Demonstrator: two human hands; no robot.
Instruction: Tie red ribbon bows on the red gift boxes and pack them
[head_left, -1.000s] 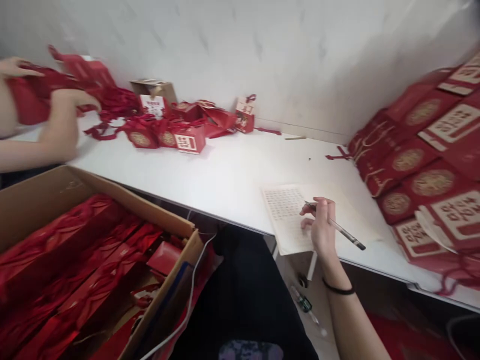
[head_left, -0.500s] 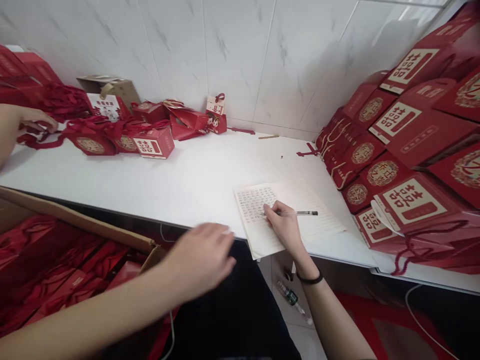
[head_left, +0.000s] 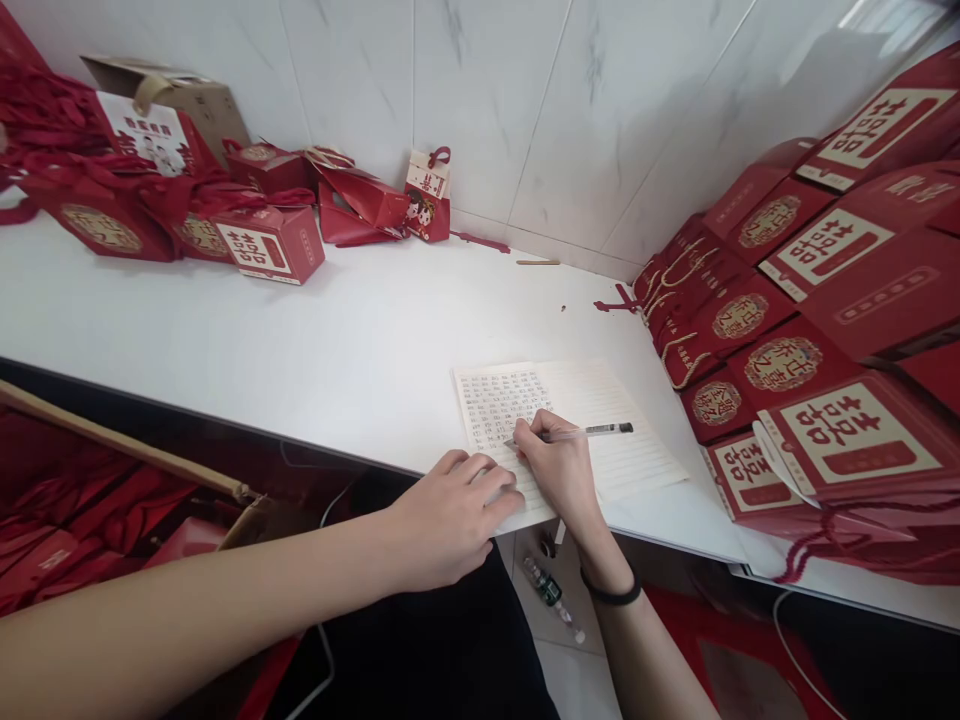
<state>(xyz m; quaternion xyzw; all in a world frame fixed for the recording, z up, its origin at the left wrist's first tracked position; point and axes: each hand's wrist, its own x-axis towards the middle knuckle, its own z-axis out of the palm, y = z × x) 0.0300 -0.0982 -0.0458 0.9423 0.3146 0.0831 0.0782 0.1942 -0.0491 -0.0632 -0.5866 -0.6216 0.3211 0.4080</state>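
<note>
An open lined notebook (head_left: pixel 637 440) lies near the front edge of the white table, its left page covered with rows of small handwriting. My right hand (head_left: pixel 559 465), with a dark band at the wrist, grips a black-and-clear pen (head_left: pixel 609 429) whose tip is on the left page. Resting at the notebook's lower left corner and the table edge, my left hand (head_left: pixel 450 515) holds nothing; its fingers are slightly bent and apart.
Red gift boxes (head_left: pixel 859 430) are stacked at the right. More red boxes (head_left: pixel 274 245) line the wall at the left. A cardboard carton (head_left: pixel 135 430) of red packages stands lower left. A plastic bottle (head_left: pixel 551 590) lies on the floor.
My left hand has come right and down onto the notebook's lower left corner. The notebook's left edge has shifted slightly left in view. Another person's hand at the far left has mostly gone from view.
</note>
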